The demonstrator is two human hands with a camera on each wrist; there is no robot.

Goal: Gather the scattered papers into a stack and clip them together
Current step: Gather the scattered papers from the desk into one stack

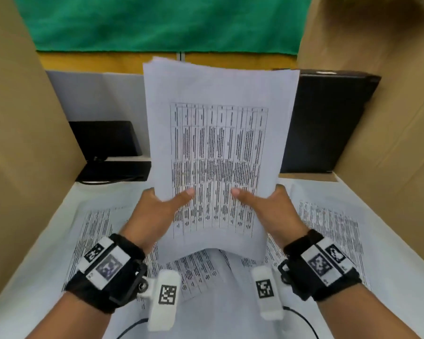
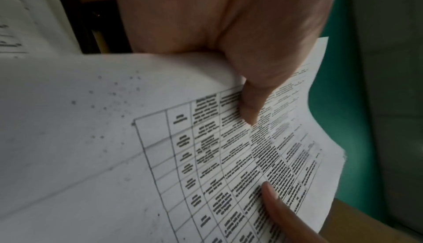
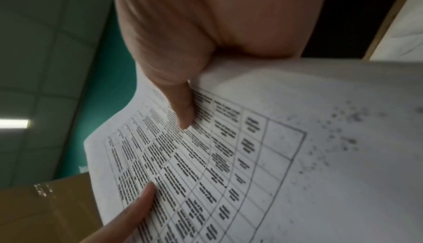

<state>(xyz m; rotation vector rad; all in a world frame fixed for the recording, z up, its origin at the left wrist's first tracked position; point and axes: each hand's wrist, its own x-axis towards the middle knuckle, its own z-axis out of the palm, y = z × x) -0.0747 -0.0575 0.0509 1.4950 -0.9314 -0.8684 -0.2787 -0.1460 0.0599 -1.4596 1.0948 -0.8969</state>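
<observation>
- Standing nearly upright above the worktop [image 1: 47, 277], a stack of papers [image 1: 216, 133] is held by both hands, printed table facing the person.
- The stack's left edge is gripped by the left hand [image 1: 154, 211], thumb pressed on the front sheet; the fingers are hidden behind the stack, so their curl cannot be told.
- The right edge is gripped likewise by the right hand [image 1: 274, 211], thumb on the front sheet and fingers out of sight behind.
- The top edges of the sheets are seen slightly uneven, and the lower edge is bowed.
- More printed sheets [image 1: 328, 223] are spread flat on the worktop under the stack.
- Cardboard walls [image 1: 15, 143] are seen on either side, and a green cloth [image 1: 157, 23] at the back.
</observation>
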